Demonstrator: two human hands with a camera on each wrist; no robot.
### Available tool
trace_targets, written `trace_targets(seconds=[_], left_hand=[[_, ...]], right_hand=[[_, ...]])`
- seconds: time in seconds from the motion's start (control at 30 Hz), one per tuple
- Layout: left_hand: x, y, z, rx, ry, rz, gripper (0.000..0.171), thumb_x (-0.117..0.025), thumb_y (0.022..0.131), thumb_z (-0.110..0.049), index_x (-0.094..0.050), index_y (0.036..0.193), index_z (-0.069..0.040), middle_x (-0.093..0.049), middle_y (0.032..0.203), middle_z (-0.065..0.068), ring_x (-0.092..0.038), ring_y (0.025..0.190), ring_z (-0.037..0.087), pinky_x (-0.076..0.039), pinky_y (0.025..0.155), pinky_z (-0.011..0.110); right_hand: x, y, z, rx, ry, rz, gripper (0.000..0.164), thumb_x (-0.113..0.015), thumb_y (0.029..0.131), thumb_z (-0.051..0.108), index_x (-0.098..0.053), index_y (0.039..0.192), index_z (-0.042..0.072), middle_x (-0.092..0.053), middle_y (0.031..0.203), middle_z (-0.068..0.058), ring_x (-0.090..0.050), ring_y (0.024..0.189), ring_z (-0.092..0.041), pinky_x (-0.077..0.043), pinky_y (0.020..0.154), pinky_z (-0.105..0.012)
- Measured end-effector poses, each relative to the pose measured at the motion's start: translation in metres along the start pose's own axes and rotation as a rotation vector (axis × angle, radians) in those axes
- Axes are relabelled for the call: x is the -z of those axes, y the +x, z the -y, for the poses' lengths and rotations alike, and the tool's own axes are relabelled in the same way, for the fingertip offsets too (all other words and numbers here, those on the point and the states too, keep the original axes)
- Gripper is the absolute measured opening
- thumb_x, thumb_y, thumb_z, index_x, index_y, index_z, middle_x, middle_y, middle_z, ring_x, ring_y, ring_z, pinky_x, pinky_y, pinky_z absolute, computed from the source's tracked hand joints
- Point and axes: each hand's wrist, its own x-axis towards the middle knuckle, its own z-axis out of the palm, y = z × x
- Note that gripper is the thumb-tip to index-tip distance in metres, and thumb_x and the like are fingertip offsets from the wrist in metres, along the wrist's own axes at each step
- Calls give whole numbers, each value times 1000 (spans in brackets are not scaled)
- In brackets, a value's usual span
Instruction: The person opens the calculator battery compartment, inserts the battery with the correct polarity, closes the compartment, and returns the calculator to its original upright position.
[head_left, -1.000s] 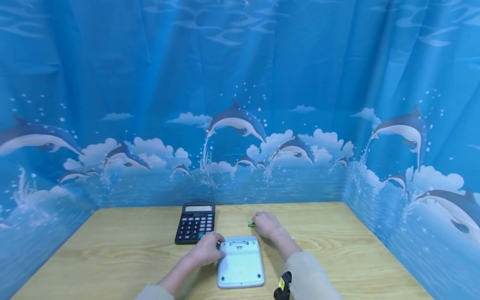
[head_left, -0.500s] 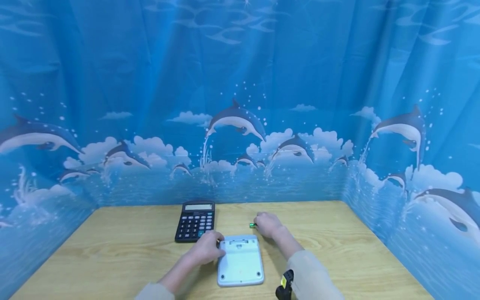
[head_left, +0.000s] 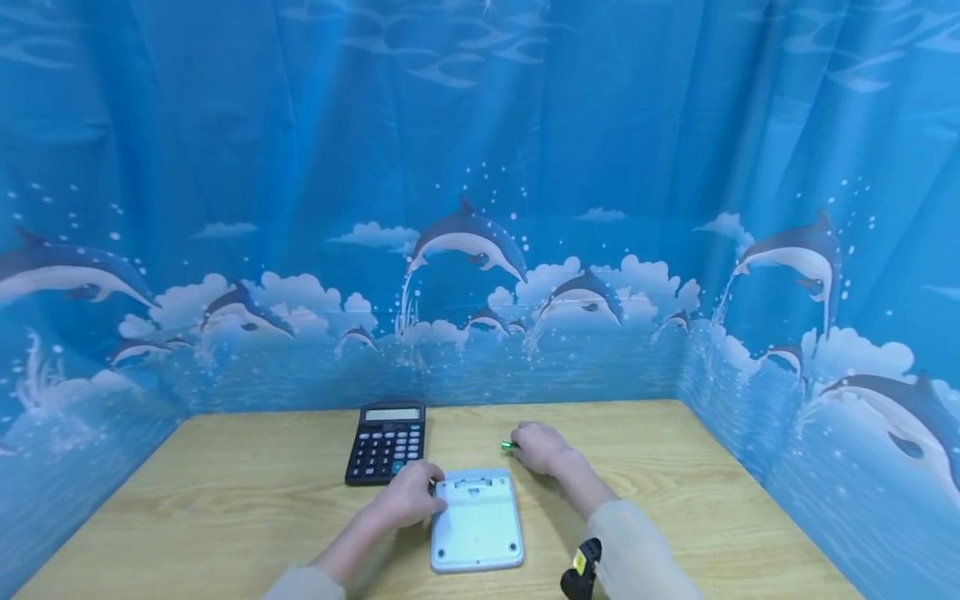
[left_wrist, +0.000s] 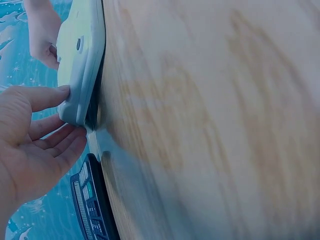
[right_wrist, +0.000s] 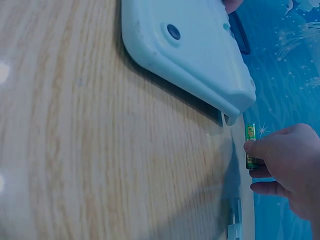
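Observation:
A flat white device [head_left: 477, 529] lies face down on the table, its back with dark round feet and a battery compartment [head_left: 472, 485] upward. My left hand [head_left: 408, 494] holds its left edge near the far corner; in the left wrist view the thumb [left_wrist: 50, 97] presses on top and the fingers reach toward the edge below. Beyond the device's far right corner, my right hand [head_left: 540, 448] pinches a green battery [right_wrist: 251, 145] between thumb and fingers. In the head view only the battery's green end shows; the rest is hidden by the hand.
A black calculator [head_left: 386, 442] lies face up just left of my left hand. A small pale bluish piece [right_wrist: 235, 222] lies on the table near my right hand. Behind the wooden table [head_left: 225, 500] hangs a blue dolphin curtain [head_left: 450, 167].
My right hand has shifted slightly to the right relative to the device, and the battery has turned a little in its fingers. The left hand stays on the device. The head view shifts slightly.

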Motion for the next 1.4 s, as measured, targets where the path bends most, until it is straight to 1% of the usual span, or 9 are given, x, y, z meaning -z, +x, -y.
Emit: trace_targets(seconds=[0.23,0.47,0.63,0.8,1.07,1.3,1.4], left_hand=[[0,0,1,-18,1,-4,39,-75,70,-7,-62,106,3,-57,106,14,-56,92,27,-50,81,44],[0,0,2,-29,-1,-2,39,-75,70,-8,-62,105,3,-58,105,14,-56,91,27,-50,81,44],[0,0,2,-22,2,-6,39,-75,70,-8,-62,106,3,-57,105,13,-56,92,27,-50,81,44],[0,1,2,-22,-4,2,39,-75,70,-8,-62,105,2,-58,104,13,-56,91,26,-50,81,44],[1,1,0,-17,-4,-1,39,-76,69,-8,-62,105,2,-58,103,12,-57,90,25,-51,80,43],[1,2,1,0,-2,-3,39,-76,69,-8,-63,104,1,-57,98,9,-55,86,22,-51,78,41],[1,2,0,0,-11,1,38,-76,69,-8,-62,104,2,-56,96,8,-55,84,21,-52,76,39]], right_hand=[[3,-8,-1,42,84,-36,10,-59,90,16,-65,89,8,-57,79,1,-56,76,-14,-50,69,-31],[6,-15,-2,93,111,-91,9,-60,89,12,-65,93,6,-61,84,-2,-58,80,-17,-51,71,-32],[9,-18,-2,98,157,-114,9,-61,88,13,-66,93,7,-61,84,-1,-58,79,-16,-51,69,-30],[13,-22,-1,88,214,-110,9,-62,87,13,-66,93,7,-59,82,2,-56,76,-13,-49,66,-26],[22,-28,3,64,263,-77,9,-64,86,14,-67,94,10,-61,83,5,-56,76,-10,-49,66,-25],[23,-31,7,111,275,-76,10,-67,82,12,-68,92,9,-65,85,2,-60,79,-13,-51,69,-25],[22,-30,8,112,303,-73,10,-68,81,10,-68,91,9,-66,85,1,-61,80,-14,-51,70,-26]])
